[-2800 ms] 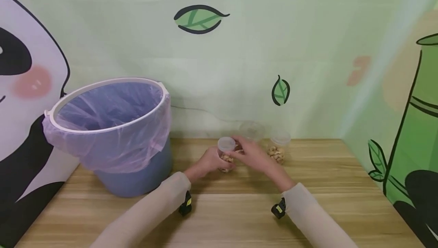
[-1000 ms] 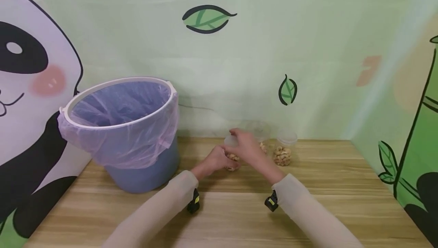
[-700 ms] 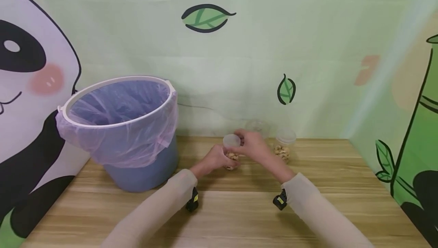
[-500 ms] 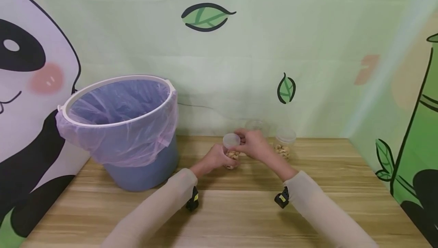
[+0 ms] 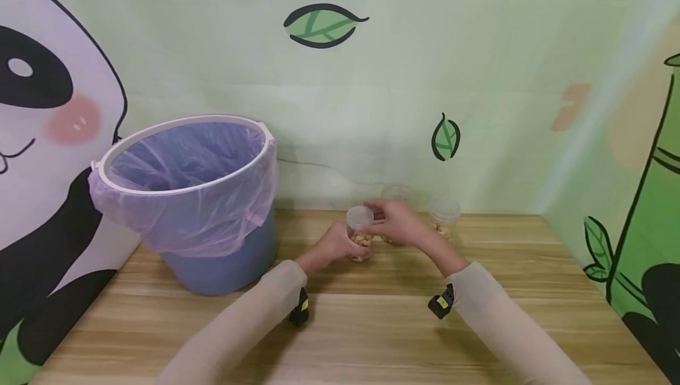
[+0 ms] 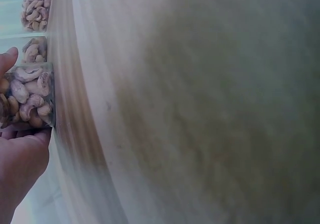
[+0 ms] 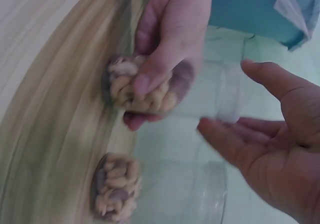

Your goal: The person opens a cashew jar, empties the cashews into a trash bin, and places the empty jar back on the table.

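My left hand (image 5: 336, 243) grips a clear plastic jar (image 7: 200, 94) of cashews (image 6: 31, 96) low around its body. The jar stands upright, its whitish round lid (image 5: 360, 216) on top. My right hand (image 5: 397, 221) is at the right side of the lid, thumb and fingers spread to either side of it. In the right wrist view those fingers are extended, with the fingertips right at the lid's edge. A second jar (image 5: 395, 192) of cashews is partly hidden behind the right hand. Farther right stands a third jar (image 5: 445, 211), also holding cashews.
A large blue bucket (image 5: 223, 273) with a white rim and a pinkish plastic liner (image 5: 234, 219) stands left of the jars. The wooden table (image 5: 366, 338) ends at a printed cloth backdrop (image 5: 366, 131) just behind them. A thin cord (image 5: 313, 164) runs along the backdrop.
A second ago my right hand covered the lid from above; it has drawn back to the right, uncovering the lid. My left hand keeps its grip on the jar.
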A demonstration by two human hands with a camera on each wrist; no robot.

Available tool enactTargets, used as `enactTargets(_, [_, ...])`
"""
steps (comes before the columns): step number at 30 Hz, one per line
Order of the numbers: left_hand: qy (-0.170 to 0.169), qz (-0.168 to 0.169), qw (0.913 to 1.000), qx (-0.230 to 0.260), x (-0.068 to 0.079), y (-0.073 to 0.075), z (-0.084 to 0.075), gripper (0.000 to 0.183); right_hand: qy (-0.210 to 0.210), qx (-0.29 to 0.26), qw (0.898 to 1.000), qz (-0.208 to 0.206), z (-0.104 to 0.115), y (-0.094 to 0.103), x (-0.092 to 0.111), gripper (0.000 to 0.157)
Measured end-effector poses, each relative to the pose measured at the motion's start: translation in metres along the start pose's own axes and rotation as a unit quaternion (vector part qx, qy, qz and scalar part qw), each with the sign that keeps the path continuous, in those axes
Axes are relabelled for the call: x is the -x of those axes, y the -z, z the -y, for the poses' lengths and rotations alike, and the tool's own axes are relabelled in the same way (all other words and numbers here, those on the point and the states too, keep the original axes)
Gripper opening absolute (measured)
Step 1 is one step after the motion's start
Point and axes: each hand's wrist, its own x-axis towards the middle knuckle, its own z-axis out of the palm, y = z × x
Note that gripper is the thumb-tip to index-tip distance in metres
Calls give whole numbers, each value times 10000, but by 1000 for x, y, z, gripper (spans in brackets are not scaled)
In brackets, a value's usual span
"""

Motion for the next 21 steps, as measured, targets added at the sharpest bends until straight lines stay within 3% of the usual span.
enactTargets(7, [97, 76, 9997, 216, 0, 2, 1, 32, -179, 1236, 9898, -682, 14, -18, -6, 59])
enactTargets(13, [56, -49, 10000, 22, 8, 6, 1, 38, -241, 1112, 9891, -934, 21, -27, -9, 57])
enactTargets(21, [67, 44, 9999, -122, 25, 16, 1, 38, -6, 875, 9940, -658, 30, -25, -8, 55])
